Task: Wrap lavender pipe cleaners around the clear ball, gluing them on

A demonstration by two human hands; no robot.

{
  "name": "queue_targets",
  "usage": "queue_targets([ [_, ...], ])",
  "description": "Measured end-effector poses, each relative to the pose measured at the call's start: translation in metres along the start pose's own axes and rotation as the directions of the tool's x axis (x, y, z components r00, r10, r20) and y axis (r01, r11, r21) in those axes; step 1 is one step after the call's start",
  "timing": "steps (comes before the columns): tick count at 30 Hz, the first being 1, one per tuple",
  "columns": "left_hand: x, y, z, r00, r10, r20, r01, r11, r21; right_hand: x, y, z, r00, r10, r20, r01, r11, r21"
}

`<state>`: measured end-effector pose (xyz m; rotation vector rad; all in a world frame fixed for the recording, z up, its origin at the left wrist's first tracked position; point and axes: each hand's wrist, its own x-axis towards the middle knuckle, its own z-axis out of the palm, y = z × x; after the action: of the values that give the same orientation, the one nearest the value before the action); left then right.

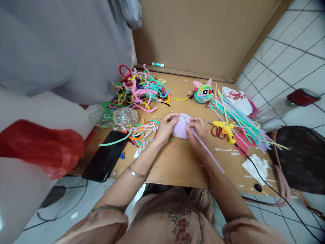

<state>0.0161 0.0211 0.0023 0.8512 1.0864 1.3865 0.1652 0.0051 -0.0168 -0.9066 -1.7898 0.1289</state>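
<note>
A round ball (180,129), largely covered in lilac pipe cleaner with a pale speckled patch at its top, is held between both hands over the middle of the table. My left hand (167,126) grips its left side, fingers curled over the upper edge. On the other side, my right hand (197,131) pinches at the ball's right edge, where a lilac strand (208,154) leaves the ball and runs down to the right across my forearm. The ball's underside is hidden.
A yellow glue gun (224,127), red-handled scissors and straight pipe cleaners (240,118) lie to the right. Behind stands a decorated ball (203,94). Tangled pipe cleaners (138,86), a clear speckled ball (125,117) and a black phone (105,157) are at left.
</note>
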Motion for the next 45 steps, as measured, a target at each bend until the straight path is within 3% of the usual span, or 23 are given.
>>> queue_targets([
  [20,0.0024,-0.0058,-0.0026,0.995,0.090,0.048,-0.092,0.995,0.032,-0.0014,0.0057,0.0053,0.999,-0.013,-0.041,0.013,1.000,0.003],
  [45,-0.0005,-0.0068,-0.0038,0.995,0.093,0.043,-0.095,0.995,0.040,-0.0052,0.0057,0.0058,0.999,0.027,-0.039,-0.027,1.000,-0.009],
])
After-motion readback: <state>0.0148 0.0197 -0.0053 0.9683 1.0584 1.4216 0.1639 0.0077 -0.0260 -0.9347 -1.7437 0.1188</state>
